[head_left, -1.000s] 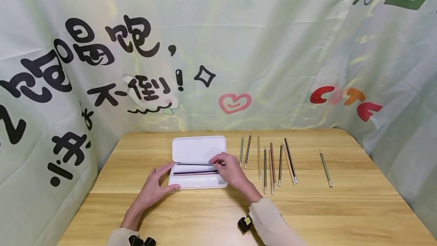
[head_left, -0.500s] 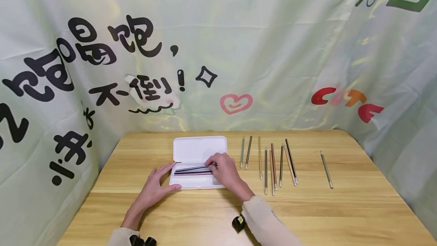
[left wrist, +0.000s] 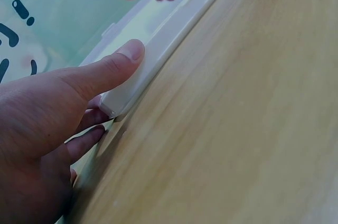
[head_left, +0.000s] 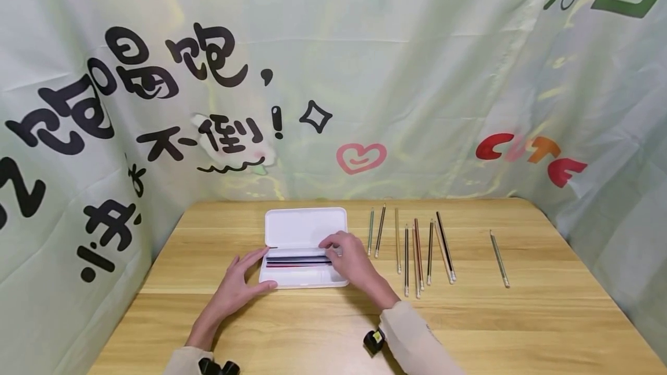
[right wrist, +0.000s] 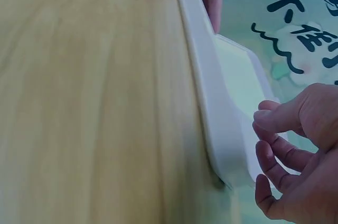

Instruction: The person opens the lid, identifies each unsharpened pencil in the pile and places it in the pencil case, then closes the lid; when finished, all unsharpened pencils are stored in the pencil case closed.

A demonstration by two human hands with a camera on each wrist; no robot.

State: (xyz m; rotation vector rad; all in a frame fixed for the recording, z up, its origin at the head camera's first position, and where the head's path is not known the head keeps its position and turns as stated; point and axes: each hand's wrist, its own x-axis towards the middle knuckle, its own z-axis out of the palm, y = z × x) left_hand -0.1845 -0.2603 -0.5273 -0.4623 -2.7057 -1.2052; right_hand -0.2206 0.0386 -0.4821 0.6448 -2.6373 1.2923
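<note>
A white pencil case (head_left: 304,227) lies with its lid folded back on the wooden table. Several dark pencils and a reddish one (head_left: 297,261) lie lengthwise inside it; their right ends are hidden behind my right hand. My left hand (head_left: 239,285) grips the case's left end, thumb at the front corner and fingers toward the hinge. In the left wrist view, the thumb (left wrist: 132,49) presses on the white front edge. My right hand (head_left: 356,259) hovers over the case's right end. Its fingers (right wrist: 274,166) are loosely bent, with no pencil showing between them in the right wrist view.
Right of the case, several pencils (head_left: 417,253) lie roughly upright in view, spread across the wooden table (head_left: 469,328). One greenish pencil (head_left: 499,259) lies apart, farther right. A printed cloth (head_left: 427,85) hangs behind and along both sides of the table.
My right hand first moved left with a dark pencil, tilting it over the case. Now that pencil lies with the others inside, and the hand is back toward the right. The left hand stays put.
</note>
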